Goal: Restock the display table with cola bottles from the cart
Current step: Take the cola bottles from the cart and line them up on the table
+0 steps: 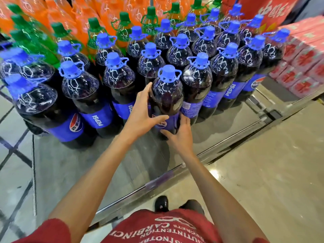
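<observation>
A large cola bottle point(166, 97) with a blue cap and blue label stands upright at the front of the display table point(108, 165). My left hand point(142, 114) holds its left side, thumb across the label. My right hand point(178, 135) holds its lower right side, thumb under the label and fingers round the bottle. Behind it and to both sides stand several rows of the same cola bottles point(119, 79), caps up. The cart is out of view.
Green-capped orange soda bottles point(122, 30) stand behind the cola rows. Pink and red cartons point(305, 57) are stacked at the right. The table's metal front edge point(175, 171) runs diagonally in front of my foot point(161, 203); bare tabletop lies in front of the bottles.
</observation>
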Tool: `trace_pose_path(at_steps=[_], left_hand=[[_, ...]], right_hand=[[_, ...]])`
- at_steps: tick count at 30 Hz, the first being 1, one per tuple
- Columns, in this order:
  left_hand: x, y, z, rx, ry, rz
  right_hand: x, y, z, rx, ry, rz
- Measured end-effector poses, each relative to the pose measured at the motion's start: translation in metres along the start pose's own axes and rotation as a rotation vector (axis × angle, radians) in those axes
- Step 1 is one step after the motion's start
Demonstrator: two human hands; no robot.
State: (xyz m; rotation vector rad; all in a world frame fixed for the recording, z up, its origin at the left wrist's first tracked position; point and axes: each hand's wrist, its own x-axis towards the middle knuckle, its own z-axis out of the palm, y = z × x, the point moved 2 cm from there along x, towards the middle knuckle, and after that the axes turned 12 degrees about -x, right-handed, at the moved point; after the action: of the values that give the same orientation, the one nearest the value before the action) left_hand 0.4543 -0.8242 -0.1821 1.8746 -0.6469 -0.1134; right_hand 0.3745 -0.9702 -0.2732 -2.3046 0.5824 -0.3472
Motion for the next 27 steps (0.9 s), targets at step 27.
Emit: trace_pose_path(at_steps=[27], left_hand=[[-0.124,0.066,0.106,1.057,-0.903,0.193]], right_hand=[[-0.208,0.068,-0.161,-0.808,-0.386,0.372]])
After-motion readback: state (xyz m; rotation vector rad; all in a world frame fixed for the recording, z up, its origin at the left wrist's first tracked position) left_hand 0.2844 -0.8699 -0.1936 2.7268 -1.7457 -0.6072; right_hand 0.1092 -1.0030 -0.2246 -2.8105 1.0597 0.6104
